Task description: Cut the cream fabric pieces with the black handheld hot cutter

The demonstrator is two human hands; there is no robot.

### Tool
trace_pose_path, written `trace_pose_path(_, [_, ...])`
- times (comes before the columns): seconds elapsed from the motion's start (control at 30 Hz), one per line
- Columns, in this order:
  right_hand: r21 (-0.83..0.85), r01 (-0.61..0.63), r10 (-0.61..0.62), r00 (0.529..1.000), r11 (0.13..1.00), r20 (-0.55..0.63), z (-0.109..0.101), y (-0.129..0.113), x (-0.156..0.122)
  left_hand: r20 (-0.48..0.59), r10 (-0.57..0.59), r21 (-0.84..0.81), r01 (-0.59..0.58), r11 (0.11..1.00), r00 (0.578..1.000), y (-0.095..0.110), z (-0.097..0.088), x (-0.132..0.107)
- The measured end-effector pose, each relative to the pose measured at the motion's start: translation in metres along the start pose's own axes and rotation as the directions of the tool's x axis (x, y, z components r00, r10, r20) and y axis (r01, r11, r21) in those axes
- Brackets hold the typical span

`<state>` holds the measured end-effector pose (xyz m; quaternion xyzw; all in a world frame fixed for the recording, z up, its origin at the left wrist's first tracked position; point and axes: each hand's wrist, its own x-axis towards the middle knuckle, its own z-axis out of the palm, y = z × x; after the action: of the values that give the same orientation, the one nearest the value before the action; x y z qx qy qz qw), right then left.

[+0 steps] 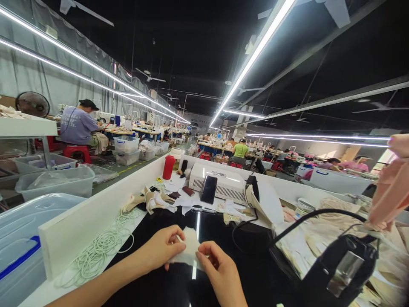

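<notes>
A small piece of white fabric is held between my two hands, just above a glossy black tabletop. On its left side, my left hand pinches it between thumb and fingers. My right hand grips its right edge the same way, with the thumb in front. The fingertips partly cover both sides of the piece. Left of my hands lies a tangled heap of pale green cord.
A phone leans against a white vented box at the back, near a red cup. A black machine with a cable stands right, beside piled fabric pieces. White boards edge the table. Other people work at tables beyond.
</notes>
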<state>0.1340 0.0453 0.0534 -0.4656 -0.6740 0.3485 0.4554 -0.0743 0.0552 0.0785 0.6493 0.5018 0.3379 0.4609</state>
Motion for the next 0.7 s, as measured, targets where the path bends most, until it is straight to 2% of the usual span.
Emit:
trace_pose_path(0.13, [-0.177, 0.006, -0.010, 1.000, 0.984, -0.021, -0.005, -0.007, 0.017, -0.109, 0.091, 0.190, -0.069, 0.979, 0.990, 0.007, -0.007, 0.013])
trace_pose_path(0.23, [-0.294, 0.006, -0.020, 0.999, 0.956, -0.045, -0.003, -0.008, 0.026, -0.146, 0.155, 0.381, -0.090, 0.920, 0.977, 0.009, -0.008, 0.018])
trace_pose_path(0.43, [-0.454, 0.064, -0.091, 0.995, 0.889, -0.039, 0.002, 0.003, 0.035, -0.097, 0.148, 0.647, -0.051, 0.761, 0.984, 0.000, -0.004, 0.026])
trace_pose_path(0.7, [-0.585, 0.119, -0.124, 0.992, 0.802, 0.032, 0.005, 0.013, 0.036, -0.047, 0.165, 0.765, -0.071, 0.641, 0.985, -0.009, 0.000, 0.033])
